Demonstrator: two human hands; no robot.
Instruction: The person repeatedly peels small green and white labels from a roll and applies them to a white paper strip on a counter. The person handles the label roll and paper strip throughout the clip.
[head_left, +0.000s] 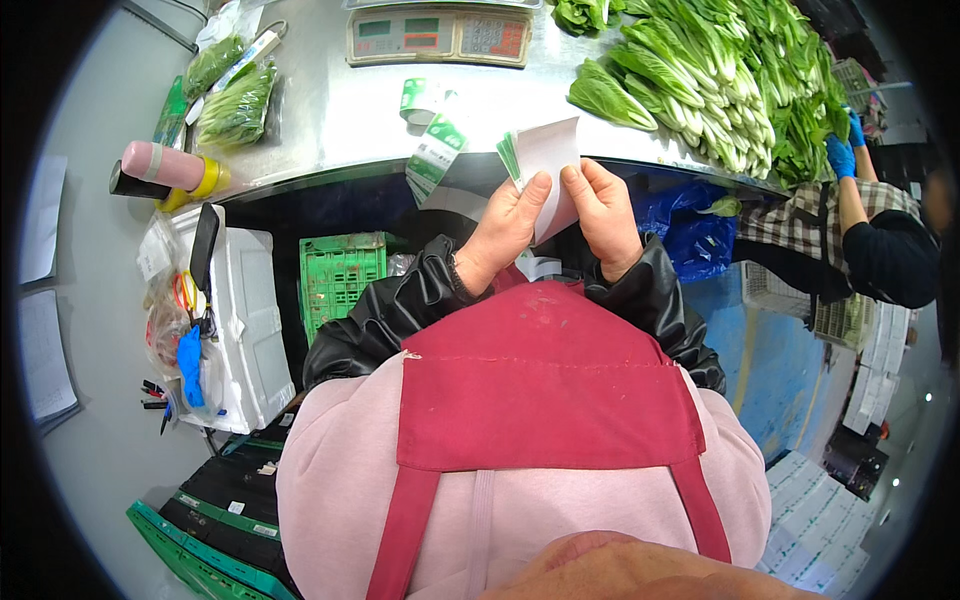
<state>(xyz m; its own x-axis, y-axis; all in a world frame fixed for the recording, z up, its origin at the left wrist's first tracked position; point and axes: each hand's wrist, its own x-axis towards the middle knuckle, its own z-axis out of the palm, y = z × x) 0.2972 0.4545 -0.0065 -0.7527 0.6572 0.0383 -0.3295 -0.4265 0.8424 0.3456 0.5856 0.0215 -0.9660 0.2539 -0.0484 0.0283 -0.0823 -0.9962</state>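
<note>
Both my hands hold a stack of white paper sheets upright in front of the table's front edge. My left hand pinches its left side, where green printed labels fan out. My right hand grips the right side between thumb and fingers. To the left, a strip of green and white labels hangs over the metal table's edge, beside a label roll. Leafy greens with white stems are heaped on the table to the right. Behind the labels stands a weighing scale.
Bagged greens and a pink bottle are on the left of the table. Below are a white foam box and a green crate. A co-worker in blue gloves handles greens at the right, near a blue plastic bag.
</note>
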